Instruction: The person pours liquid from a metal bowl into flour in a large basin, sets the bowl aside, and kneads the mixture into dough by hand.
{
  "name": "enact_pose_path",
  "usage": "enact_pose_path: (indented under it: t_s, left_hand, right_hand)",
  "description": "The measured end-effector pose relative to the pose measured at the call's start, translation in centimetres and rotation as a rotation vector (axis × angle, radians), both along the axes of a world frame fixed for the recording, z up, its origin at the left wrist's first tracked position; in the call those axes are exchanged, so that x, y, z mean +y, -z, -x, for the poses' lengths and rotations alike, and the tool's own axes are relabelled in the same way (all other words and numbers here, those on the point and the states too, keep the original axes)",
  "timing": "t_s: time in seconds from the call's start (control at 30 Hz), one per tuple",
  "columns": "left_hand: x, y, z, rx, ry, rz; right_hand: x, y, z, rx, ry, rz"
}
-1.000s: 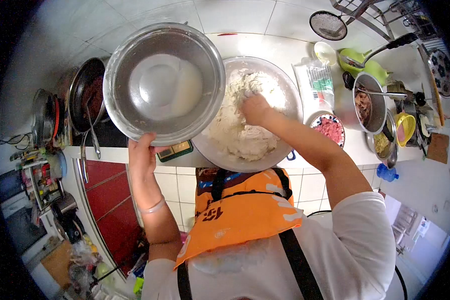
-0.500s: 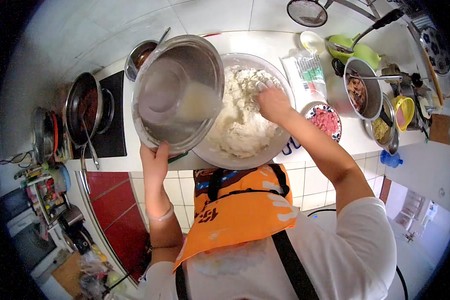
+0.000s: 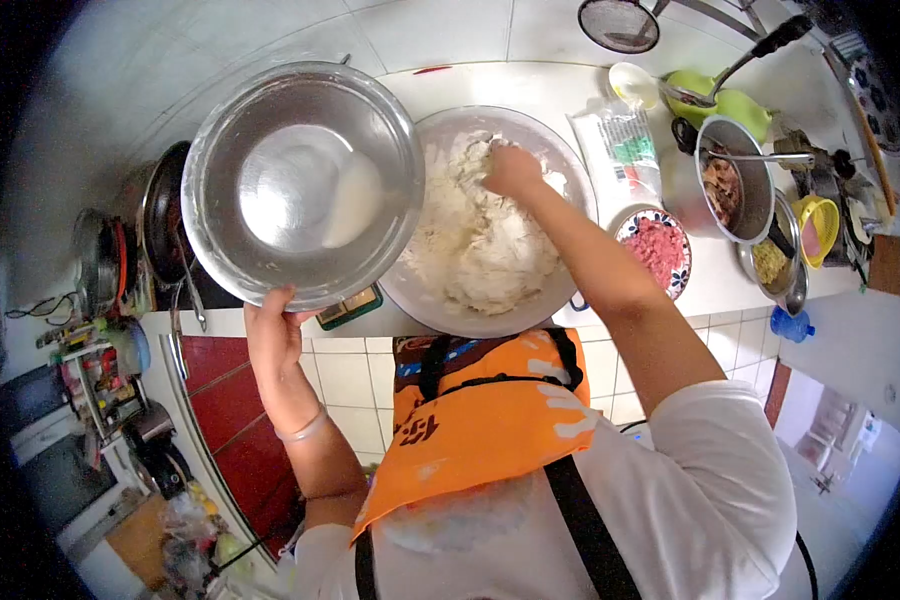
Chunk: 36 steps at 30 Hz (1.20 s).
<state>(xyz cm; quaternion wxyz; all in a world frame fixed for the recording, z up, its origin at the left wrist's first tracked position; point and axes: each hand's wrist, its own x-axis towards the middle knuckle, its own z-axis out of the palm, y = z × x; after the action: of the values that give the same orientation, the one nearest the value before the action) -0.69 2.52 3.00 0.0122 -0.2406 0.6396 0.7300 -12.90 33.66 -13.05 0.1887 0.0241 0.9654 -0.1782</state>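
Note:
My left hand (image 3: 274, 325) grips the near rim of a metal bowl (image 3: 270, 262), which is raised at the left of the counter. A small pool of cloudy liquid (image 3: 354, 205) lies in the right side of that bowl. Beside it, a wide basin (image 3: 574, 180) stands on the counter with lumpy, floury dough (image 3: 495, 265) inside. My right hand (image 3: 513, 170) is in the upper part of the basin, on the dough, its fingers bent and their tips hidden in the mix.
To the right are a plate of pink minced meat (image 3: 657, 250), a plastic packet (image 3: 618, 150), a pot of meat (image 3: 735, 190) and a green container (image 3: 735, 110). A pan (image 3: 160, 215) stands at the left. A dark green scale (image 3: 350, 308) is partly under the metal bowl.
The metal bowl, tilted over the basin's left edge half a second ago, has moved left with my left hand and is more level. My right hand has shifted up and left in the dough.

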Motion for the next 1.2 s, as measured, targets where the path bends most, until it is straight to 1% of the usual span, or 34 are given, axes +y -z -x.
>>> enact_pose_path:
  t_s: [0.03,0.1,0.13,0.2,0.27,0.33,0.37,0.43,0.47,0.5,0.57,0.63,0.67,0.73,0.83,0.87,0.93,1.0,1.03,1.1,1.13,1.2]
  left_hand:
    - [-0.2,0.0,0.0,0.006,-0.008,0.001]
    - [-0.5,0.0,-0.1,0.059,0.013,-0.008]
    - [-0.6,-0.1,-0.1,0.064,0.007,-0.009]
    - [-0.5,0.0,0.0,0.056,-0.051,-0.013]
    - [-1.0,0.3,0.0,0.044,-0.065,-0.029]
    - [-1.5,0.8,0.1,0.028,-0.075,-0.04]
    - [-1.6,1.0,0.2,0.027,-0.08,-0.046]
    - [-1.8,1.3,0.3,0.023,-0.081,-0.054]
    - [-1.8,1.3,0.5,0.013,-0.069,-0.057]
    - [-1.7,1.3,0.7,0.006,-0.06,-0.061]
    - [-1.6,1.5,0.7,0.005,-0.054,-0.058]
    - [-1.7,1.4,0.7,0.006,-0.052,-0.054]
    - [-1.6,1.3,0.7,0.025,-0.044,-0.049]
    - [-1.4,1.3,0.9,0.047,-0.04,-0.05]
    - [-1.4,1.3,1.1,0.044,-0.058,-0.051]
    - [-1.4,1.2,1.2,0.046,-0.05,-0.054]
    - [-1.6,1.4,1.1,0.042,-0.047,-0.059]
    - [-1.8,1.7,1.1,0.042,-0.052,-0.075]
    - [-2.0,1.9,1.0,0.039,-0.054,-0.077]
    - [-2.3,2.3,1.0,0.031,-0.019,-0.093]
    - [-2.4,2.4,1.0,0.03,-0.018,-0.092]
    - [-2.5,2.6,1.0,-0.017,-0.005,-0.076]
  right_hand:
    - [-0.6,0.5,0.4,0.006,-0.008,0.001]
    - [-1.4,1.6,1.1,-0.121,-0.039,0.013]
    - [-1.7,2.8,1.3,-0.116,-0.045,0.011]
    - [-2.1,4.7,1.5,-0.049,-0.189,0.092]
    - [-3.5,2.4,-0.4,-0.103,-0.352,0.1]
    - [-5.3,-0.7,-3.1,-0.04,-0.482,0.18]
    - [-6.3,-1.1,-3.9,-0.045,-0.483,0.18]
    - [-8.5,-1.4,-4.7,0.21,-0.662,0.069]
    - [-9.8,0.6,-4.0,0.208,-0.657,0.068]
    - [-11.1,4.3,-2.9,0.373,-0.647,0.13]
    - [-11.6,6.0,-2.4,0.532,-0.632,0.197]
    - [-11.6,3.6,-2.1,0.032,-0.71,0.098]
    - [-11.5,2.3,-2.7,0.03,-0.711,0.099]
    - [-10.7,-0.2,-4.9,-0.098,-0.996,-0.092]
    - [-8.0,-2.1,-6.5,-0.172,-1.045,-0.15]
    - [-7.0,-2.6,-6.2,-0.177,-1.048,-0.151]
    - [-4.9,-3.1,-5.2,-0.155,-0.862,-0.258]
    - [-2.8,-1.5,-4.1,0.116,-0.716,-0.282]
    - [-2.7,-0.2,-2.9,0.113,-0.719,-0.283]
    - [-2.8,2.3,-0.1,0.406,-0.478,-0.151]
    - [-3.4,2.5,1.0,0.405,-0.478,-0.15]
    - [-5.7,2.9,2.8,-0.026,-0.394,-0.059]
